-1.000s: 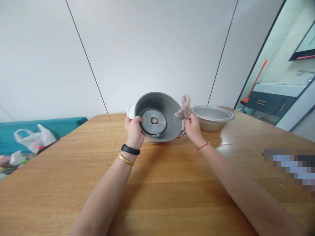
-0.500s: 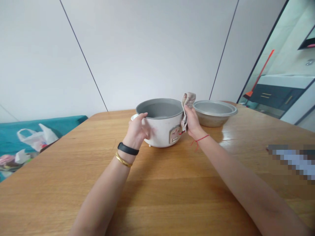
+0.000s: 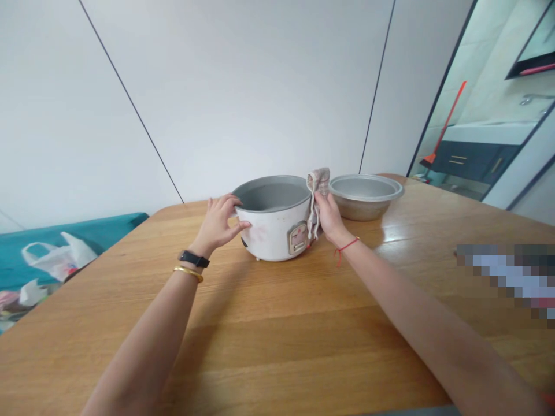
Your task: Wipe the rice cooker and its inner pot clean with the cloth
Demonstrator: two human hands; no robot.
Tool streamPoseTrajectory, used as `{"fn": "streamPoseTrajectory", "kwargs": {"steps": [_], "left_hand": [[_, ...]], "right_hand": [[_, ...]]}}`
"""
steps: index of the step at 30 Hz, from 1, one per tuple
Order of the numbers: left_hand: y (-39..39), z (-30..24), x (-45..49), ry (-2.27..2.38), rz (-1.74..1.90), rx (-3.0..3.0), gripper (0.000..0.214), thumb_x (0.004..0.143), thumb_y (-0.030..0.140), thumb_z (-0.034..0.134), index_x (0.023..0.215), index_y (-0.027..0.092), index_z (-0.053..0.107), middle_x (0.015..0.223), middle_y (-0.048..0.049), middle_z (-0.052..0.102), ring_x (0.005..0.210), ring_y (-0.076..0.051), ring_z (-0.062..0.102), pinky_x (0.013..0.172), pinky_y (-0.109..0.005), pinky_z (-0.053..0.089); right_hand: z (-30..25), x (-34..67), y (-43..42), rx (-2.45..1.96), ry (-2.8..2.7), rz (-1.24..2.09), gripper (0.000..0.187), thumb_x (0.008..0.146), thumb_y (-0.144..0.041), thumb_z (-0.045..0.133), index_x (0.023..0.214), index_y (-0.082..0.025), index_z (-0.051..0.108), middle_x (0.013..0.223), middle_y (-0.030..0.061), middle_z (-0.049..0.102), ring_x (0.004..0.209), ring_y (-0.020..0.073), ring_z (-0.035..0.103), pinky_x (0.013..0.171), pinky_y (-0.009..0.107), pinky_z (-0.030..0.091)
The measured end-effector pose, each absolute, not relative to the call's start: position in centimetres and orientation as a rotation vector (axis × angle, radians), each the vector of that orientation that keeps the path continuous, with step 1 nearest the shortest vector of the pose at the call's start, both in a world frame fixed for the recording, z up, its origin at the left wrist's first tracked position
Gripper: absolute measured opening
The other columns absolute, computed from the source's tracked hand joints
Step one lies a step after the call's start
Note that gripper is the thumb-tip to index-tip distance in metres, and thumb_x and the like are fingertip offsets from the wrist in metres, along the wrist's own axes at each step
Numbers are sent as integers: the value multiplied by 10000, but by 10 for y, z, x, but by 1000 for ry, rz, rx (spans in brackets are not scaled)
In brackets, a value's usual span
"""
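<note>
Head: cooker (image 3: 269, 236) on wooden table (image 3: 277, 329), wall (image 3: 260, 86) behind.

The cooker (image 3: 269, 236) looks smooth, the basin (image 3: 364, 209) metallic, cloth (image 3: 319, 179) rough, table (image 3: 277, 346) glossy wood.

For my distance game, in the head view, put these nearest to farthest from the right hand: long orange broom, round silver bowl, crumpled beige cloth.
1. Beige cloth: held in the right hand.
2. Silver bowl: behind, slightly right.
3. Orange broom: far back, right side.
</note>
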State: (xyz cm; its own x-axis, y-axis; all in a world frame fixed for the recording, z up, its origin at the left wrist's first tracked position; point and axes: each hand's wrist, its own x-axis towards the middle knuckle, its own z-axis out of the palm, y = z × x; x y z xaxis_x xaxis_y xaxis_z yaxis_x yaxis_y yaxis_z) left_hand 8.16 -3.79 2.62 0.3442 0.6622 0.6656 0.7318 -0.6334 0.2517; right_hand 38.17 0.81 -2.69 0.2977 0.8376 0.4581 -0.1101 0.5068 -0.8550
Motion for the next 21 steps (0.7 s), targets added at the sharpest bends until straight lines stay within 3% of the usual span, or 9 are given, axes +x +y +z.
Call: {"fn": "streamPoseTrajectory", "kwargs": {"steps": [3, 5, 7, 11, 14, 17, 19, 21], "left_hand": [[-50, 28, 105, -1325, -963, -2326, 715, 810, 851, 546, 1050, 191, 678, 1139, -182, 663, 1132, -397, 538, 1112, -626, 329], [-59, 32, 123, -1361, -888, -2236, 719, 866, 843, 456, 1037, 186, 690, 1090, -181, 666, 1093, -390, 530, 1070, -620, 365], [-63, 41, 133, -1294, -800, -2319, 690, 938, 789, 371, 1077, 200, 702, 1045, -149, 694, 1072, -365, 554, 1116, -639, 317], [-55, 60, 125, -997, -587, -2620, 651, 1001, 712, 314, 1195, 222, 696, 1114, -90, 743, 1092, -303, 643, 1251, -638, 76], [-47, 64, 121, -924, -562, -2635, 687, 1014, 700, 260, 1154, 187, 695, 1208, -132, 732, 1146, -312, 661, 1242, -594, 176], [-45, 63, 127, -965, -556, -2590, 724, 1001, 719, 228, 1135, 176, 687, 1157, -155, 745, 1116, -331, 685, 1135, -545, 355], [-47, 64, 133, -1051, -474, -2558, 760, 921, 811, 334, 1109, 166, 690, 1007, -161, 760, 982, -348, 716, 962, -487, 471], [-52, 65, 140, -1150, -353, -2511, 771, 809, 853, 502, 1092, 161, 692, 863, -149, 751, 837, -354, 722, 784, -427, 492]], "right_hand": [[-31, 373, 13, -676, -1033, 673, 530, 862, -655, 619, 1187, -236, 627, 1136, 51, 698, 1057, 211, 642, 919, 350, 518], [-33, 368, 13, -646, -1013, 626, 531, 890, -659, 596, 1218, -242, 624, 1185, 63, 690, 1110, 226, 631, 970, 381, 511], [-34, 364, 10, -667, -1007, 583, 514, 924, -641, 566, 1241, -240, 622, 1195, 75, 684, 1133, 238, 628, 1003, 409, 505], [-39, 352, -5, -751, -1077, 427, 518, 991, -582, 477, 1346, -222, 592, 1300, 118, 650, 1234, 266, 603, 1116, 488, 439], [-54, 337, -22, -794, -1238, 179, 562, 1024, -528, 428, 1511, -255, 489, 1563, 131, 475, 1491, 298, 394, 1237, 566, 279], [-77, 321, -39, -868, -1472, -37, 570, 1020, -499, 450, 1554, -301, 467, 1729, 69, 216, 1612, 342, 109, 1268, 645, 142], [-91, 312, -45, -880, -1579, -66, 540, 1016, -489, 472, 1528, -319, 509, 1753, 35, 142, 1621, 355, 20, 1271, 660, 100], [-99, 308, -43, -865, -1554, 23, 546, 1023, -499, 468, 1542, -330, 489, 1752, 34, 153, 1624, 335, 22, 1278, 648, 99]]}}
